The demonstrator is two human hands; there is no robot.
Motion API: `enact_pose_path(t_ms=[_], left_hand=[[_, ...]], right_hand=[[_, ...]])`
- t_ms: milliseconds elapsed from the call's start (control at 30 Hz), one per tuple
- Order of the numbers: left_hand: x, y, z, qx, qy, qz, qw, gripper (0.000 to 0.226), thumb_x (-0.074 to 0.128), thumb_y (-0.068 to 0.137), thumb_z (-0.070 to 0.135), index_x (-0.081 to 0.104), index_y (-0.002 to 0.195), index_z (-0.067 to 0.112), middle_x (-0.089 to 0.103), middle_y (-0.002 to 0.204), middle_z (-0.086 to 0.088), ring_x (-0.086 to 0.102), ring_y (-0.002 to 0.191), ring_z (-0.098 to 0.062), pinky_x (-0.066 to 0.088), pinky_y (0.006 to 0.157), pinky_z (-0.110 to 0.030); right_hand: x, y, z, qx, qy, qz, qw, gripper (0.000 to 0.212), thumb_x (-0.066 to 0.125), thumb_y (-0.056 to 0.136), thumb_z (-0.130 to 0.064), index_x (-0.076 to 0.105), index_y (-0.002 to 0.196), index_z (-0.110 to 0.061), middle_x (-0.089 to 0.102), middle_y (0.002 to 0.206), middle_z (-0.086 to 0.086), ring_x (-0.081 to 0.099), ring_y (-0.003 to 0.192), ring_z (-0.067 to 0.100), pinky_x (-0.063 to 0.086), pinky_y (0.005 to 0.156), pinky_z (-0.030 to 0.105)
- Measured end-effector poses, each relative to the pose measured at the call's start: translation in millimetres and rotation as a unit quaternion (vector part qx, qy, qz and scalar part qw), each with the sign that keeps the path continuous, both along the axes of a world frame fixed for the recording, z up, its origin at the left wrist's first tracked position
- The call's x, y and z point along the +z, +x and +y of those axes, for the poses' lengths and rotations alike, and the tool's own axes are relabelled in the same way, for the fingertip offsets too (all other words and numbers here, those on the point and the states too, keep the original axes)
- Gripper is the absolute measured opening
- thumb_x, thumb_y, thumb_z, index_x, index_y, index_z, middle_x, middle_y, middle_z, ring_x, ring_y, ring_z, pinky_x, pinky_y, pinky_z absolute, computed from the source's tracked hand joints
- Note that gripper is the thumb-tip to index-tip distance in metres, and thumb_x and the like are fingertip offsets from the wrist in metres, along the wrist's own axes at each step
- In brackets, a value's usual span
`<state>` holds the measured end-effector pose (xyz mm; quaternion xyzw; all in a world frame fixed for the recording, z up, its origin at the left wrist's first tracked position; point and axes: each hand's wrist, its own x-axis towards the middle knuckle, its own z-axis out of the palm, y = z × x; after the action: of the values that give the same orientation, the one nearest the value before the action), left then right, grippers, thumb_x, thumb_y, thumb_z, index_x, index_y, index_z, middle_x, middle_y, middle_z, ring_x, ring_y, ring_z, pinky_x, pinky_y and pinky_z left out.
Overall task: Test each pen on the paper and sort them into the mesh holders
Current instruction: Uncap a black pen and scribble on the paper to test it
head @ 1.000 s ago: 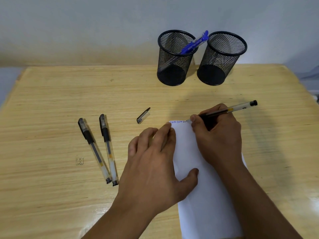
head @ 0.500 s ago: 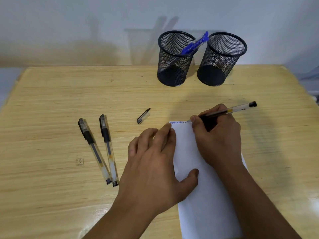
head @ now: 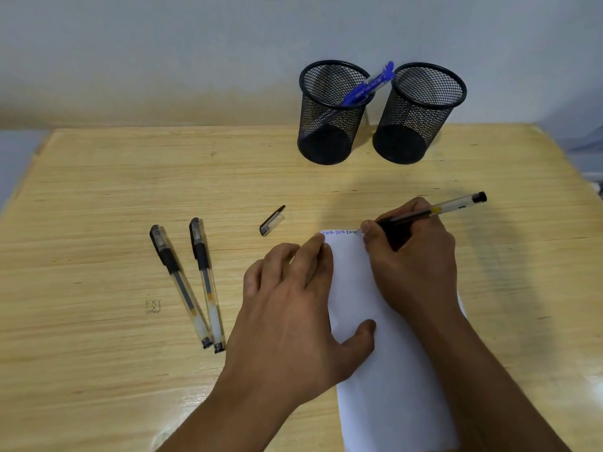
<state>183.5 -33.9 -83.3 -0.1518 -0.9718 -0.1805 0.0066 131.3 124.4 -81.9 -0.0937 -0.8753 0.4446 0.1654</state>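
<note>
Right now my right grip (head: 412, 256) pinches a pen (head: 434, 210), tip on the paper (head: 388, 370) top edge; my left grip (head: 293, 318) lies flat, fingers straight, on the paper. Two pens (head: 192, 285) lie left on the tabletop (head: 98, 190); holders (head: 332, 115) stand behind.

A wooden tabletop (head: 98, 190) is evenly lit from above, with soft shadow thrown rightward of the right hand (head: 414, 256) and glare seen near the tabletop's front and right edges. Focus is held sharp throughout, though the tabletop's edges are bowed by wide-angle distortion.
</note>
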Motion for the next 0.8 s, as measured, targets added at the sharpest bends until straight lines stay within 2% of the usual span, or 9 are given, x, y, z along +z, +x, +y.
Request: enact_pose_path(t_ms=[133,233,333,400,533,633,700,800], left_hand=[[-1.1,-1.0,0.0,-0.003,-0.008,0.007,1.000,0.085,0.049,0.074,0.075,0.052,0.135,0.015,0.044,0.147,0.002,0.035,0.132,-0.025,0.019,0.105,-0.041],[-1.1,-0.9,-0.2,-0.002,-0.008,0.004,1.000,0.086,0.048,0.074,0.076,0.051,0.136,0.016,0.043,0.148,0.003,0.034,0.132,-0.025,0.018,0.105,-0.040],[-0.8,-0.3,-0.1,0.001,-0.007,-0.001,1.000,0.089,0.046,0.074,0.077,0.048,0.139,0.017,0.042,0.149,0.004,0.033,0.133,-0.023,0.017,0.106,-0.039],[-0.9,-0.3,0.2,0.001,-0.009,0.004,1.000,0.089,0.046,0.075,0.077,0.047,0.140,0.016,0.042,0.148,0.004,0.032,0.133,-0.023,0.017,0.105,-0.039],[-0.5,0.6,1.1,0.004,-0.018,0.020,1.000,0.089,0.043,0.075,0.078,0.045,0.141,0.017,0.042,0.148,0.005,0.032,0.131,-0.023,0.017,0.105,-0.038],[-1.6,0.9,1.9,0.009,-0.016,0.026,0.999,0.090,0.041,0.074,0.079,0.039,0.143,0.021,0.037,0.150,0.009,0.026,0.132,-0.020,0.013,0.103,-0.035],[-3.3,1.0,2.3,0.017,-0.016,0.028,0.999,0.091,0.040,0.073,0.080,0.035,0.145,0.023,0.033,0.151,0.011,0.022,0.133,-0.018,0.010,0.104,-0.034],[-5.2,0.6,3.2,0.026,-0.015,0.034,0.999,0.094,0.039,0.071,0.080,0.032,0.146,0.024,0.030,0.153,0.012,0.018,0.135,-0.017,0.010,0.106,-0.035]], right_hand=[[-1.1,-1.0,1.2,-0.004,-0.005,0.002,1.000,0.015,0.073,0.085,-0.020,0.058,0.086,-0.017,0.061,0.070,-0.018,0.057,0.071,-0.021,0.037,0.060,-0.005],[-0.9,-1.6,7.6,-0.019,-0.049,-0.007,0.999,0.013,0.072,0.086,-0.023,0.061,0.086,-0.017,0.068,0.072,-0.010,0.063,0.073,-0.011,0.041,0.060,-0.001],[-1.3,-1.9,11.6,-0.023,-0.077,-0.006,0.997,0.010,0.070,0.088,-0.023,0.064,0.087,-0.015,0.070,0.068,-0.012,0.065,0.071,-0.008,0.043,0.059,0.001],[-0.5,-1.8,12.5,-0.020,-0.098,-0.006,0.995,0.008,0.070,0.087,-0.024,0.063,0.084,-0.022,0.071,0.072,-0.015,0.067,0.072,-0.004,0.046,0.059,0.005],[5.7,-1.8,24.3,-0.007,-0.255,-0.025,0.967,0.016,0.072,0.086,-0.014,0.065,0.080,-0.027,0.074,0.077,-0.001,0.072,0.078,0.015,0.056,0.075,0.031],[14.3,-0.1,32.9,0.023,-0.357,-0.043,0.933,0.029,0.070,0.085,0.000,0.071,0.075,-0.027,0.074,0.086,0.009,0.070,0.089,0.026,0.054,0.086,0.039],[18.5,5.0,35.0,0.030,-0.364,-0.051,0.929,0.029,0.071,0.084,0.001,0.074,0.075,-0.027,0.074,0.091,0.010,0.068,0.093,0.029,0.053,0.088,0.040],[22.3,18.2,37.5,0.026,-0.341,-0.058,0.938,0.013,0.076,0.083,-0.010,0.074,0.083,-0.023,0.076,0.094,0.006,0.070,0.098,0.027,0.056,0.091,0.042]])
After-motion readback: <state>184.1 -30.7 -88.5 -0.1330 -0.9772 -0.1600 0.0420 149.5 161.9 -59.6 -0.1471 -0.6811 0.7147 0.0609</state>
